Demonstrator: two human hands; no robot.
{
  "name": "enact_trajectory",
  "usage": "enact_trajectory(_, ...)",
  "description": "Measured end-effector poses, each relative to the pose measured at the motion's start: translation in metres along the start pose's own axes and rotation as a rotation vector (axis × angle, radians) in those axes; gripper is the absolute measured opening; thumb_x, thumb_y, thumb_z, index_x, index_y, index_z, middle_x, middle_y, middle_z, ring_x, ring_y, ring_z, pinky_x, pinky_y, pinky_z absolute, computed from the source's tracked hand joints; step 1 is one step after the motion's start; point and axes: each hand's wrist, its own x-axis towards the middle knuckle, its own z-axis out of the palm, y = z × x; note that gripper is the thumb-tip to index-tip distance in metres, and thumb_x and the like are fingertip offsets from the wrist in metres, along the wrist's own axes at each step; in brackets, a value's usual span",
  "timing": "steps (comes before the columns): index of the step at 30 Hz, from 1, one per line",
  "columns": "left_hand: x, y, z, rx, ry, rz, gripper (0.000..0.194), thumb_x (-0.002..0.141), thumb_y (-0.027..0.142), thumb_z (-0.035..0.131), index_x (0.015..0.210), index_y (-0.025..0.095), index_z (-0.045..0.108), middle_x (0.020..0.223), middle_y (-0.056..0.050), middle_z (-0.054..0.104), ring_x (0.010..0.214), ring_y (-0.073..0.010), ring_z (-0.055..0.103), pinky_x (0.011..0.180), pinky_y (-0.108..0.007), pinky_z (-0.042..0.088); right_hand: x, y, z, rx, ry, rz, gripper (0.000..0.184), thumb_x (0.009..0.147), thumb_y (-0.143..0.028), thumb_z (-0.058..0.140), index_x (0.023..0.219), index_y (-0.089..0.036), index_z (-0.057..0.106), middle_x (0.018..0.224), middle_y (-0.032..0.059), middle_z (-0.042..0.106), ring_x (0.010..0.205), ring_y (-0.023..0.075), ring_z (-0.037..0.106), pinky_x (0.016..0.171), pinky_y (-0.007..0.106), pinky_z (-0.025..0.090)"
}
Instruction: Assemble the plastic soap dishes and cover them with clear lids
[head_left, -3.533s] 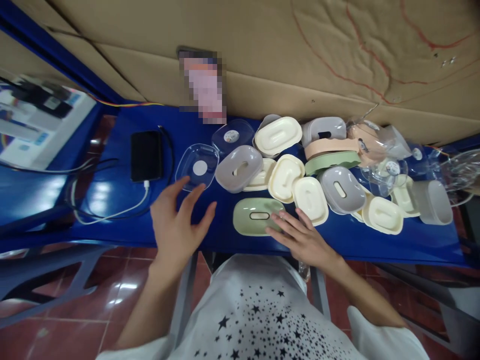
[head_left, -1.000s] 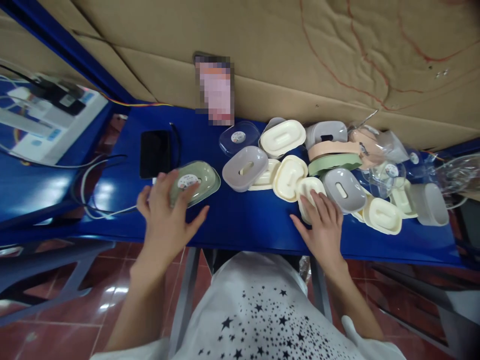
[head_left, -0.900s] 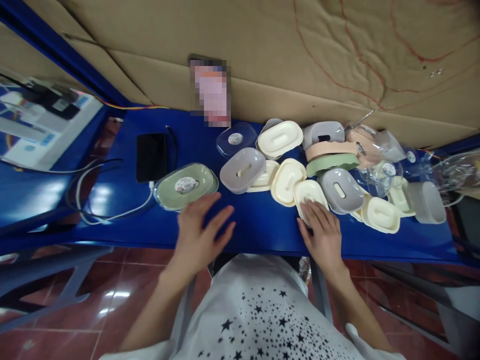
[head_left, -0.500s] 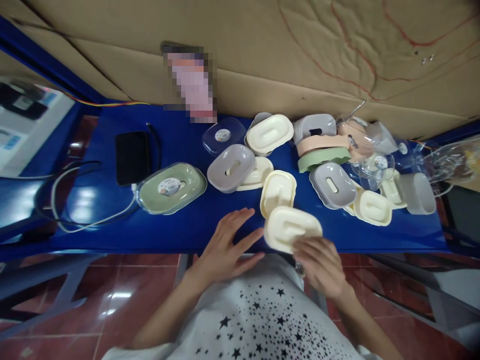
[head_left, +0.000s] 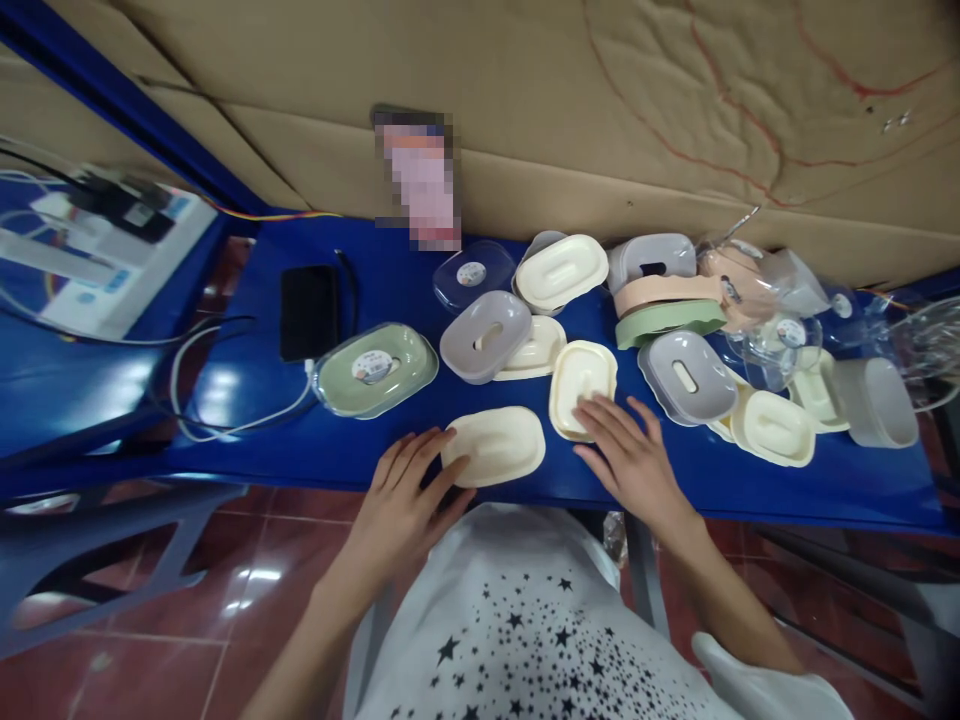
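An oval cream plastic tray point(head_left: 504, 450) with a long raised ridge lies by the table's front edge. My left hand point(head_left: 409, 490) rests at its left end, fingers spread and fingertips on its rim. To the right, a second cream tray point(head_left: 581, 372), which looks stacked on another piece, sits at an angle. The fingertips of my right hand point(head_left: 626, 450) lie on its lower right part, with the thumb stretched out apart. Behind them are a grey slotted dish point(head_left: 480, 330) and another cream tray point(head_left: 541, 350) partly beneath it.
A green dish point(head_left: 375, 372) under a clear cover lies left, beside a black phone-like device point(head_left: 307, 310) on a white cable. Grey point(head_left: 690, 378), peach point(head_left: 660, 292) and green pieces point(head_left: 667, 325) crowd the right, with clear plastic covers. A cardboard wall point(head_left: 525, 120) backs the blue table point(head_left: 420, 440).
The cream tray that my right hand held now lies further left, under my left fingertips. My right hand has moved up onto the other cream tray. The view has shifted a little left.
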Motion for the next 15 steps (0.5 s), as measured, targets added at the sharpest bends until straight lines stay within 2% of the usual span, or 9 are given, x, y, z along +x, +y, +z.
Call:
enact_trajectory(4,0.045,0.004,0.008,-0.008,0.142,-0.078,0.046,0.099,0.027,0.077,0.142,0.019,0.062,0.152,-0.022,0.063,0.141,-0.0381,0.063,0.112,-0.054,0.056,-0.012,0.013,-0.004,-0.031,0.103,0.072,0.03,0.109,-0.019,0.058,0.137,-0.022,0.068,0.143,0.0081,0.075,0.143,0.0279,0.064,0.129,0.055,0.034)
enact_trajectory(6,0.076,-0.001,0.017,0.061,0.206,-0.144,0.049,0.1,0.03,0.076,0.146,0.019,0.062,0.157,-0.022,0.06,0.144,-0.0409,0.061,0.113,-0.057,0.054,-0.015,0.013,-0.003,-0.021,0.143,0.098,0.029,0.107,-0.015,0.056,0.134,-0.021,0.068,0.145,0.0099,0.073,0.144,0.0285,0.063,0.129,0.055,0.035)
enact_trajectory(8,0.104,-0.01,0.024,0.118,0.167,-0.185,0.047,0.102,0.032,0.073,0.146,0.016,0.064,0.16,-0.023,0.059,0.147,-0.0449,0.058,0.12,-0.066,0.046,-0.015,0.008,-0.002,-0.006,0.176,0.12,0.031,0.107,-0.014,0.057,0.136,-0.02,0.066,0.15,0.0115,0.069,0.146,0.0293,0.061,0.128,0.055,0.036)
enact_trajectory(10,0.121,-0.018,0.027,0.131,0.112,-0.145,0.034,0.106,0.025,0.065,0.138,0.015,0.069,0.148,-0.019,0.07,0.139,-0.0403,0.066,0.123,-0.066,0.044,-0.013,0.002,-0.001,0.01,0.197,0.136,0.036,0.107,-0.017,0.059,0.142,-0.022,0.063,0.154,0.0113,0.066,0.148,0.0299,0.059,0.128,0.055,0.038)
enact_trajectory(12,0.121,-0.02,0.023,0.114,0.11,-0.048,0.03,0.107,0.018,0.061,0.136,0.016,0.069,0.139,-0.014,0.076,0.133,-0.0339,0.071,0.124,-0.06,0.046,-0.009,-0.006,0.0,0.035,0.216,0.138,0.049,0.107,-0.021,0.06,0.156,-0.028,0.055,0.16,0.0101,0.061,0.15,0.0304,0.057,0.127,0.056,0.04)
enact_trajectory(15,0.09,-0.011,0.006,0.086,0.141,0.082,0.042,0.105,0.014,0.064,0.147,0.02,0.063,0.145,-0.011,0.074,0.14,-0.0306,0.067,0.128,-0.058,0.044,-0.001,-0.015,0.001,0.073,0.25,0.086,0.077,0.106,-0.027,0.065,0.173,-0.037,0.029,0.176,0.0087,0.041,0.158,0.0331,0.048,0.127,0.059,0.042)
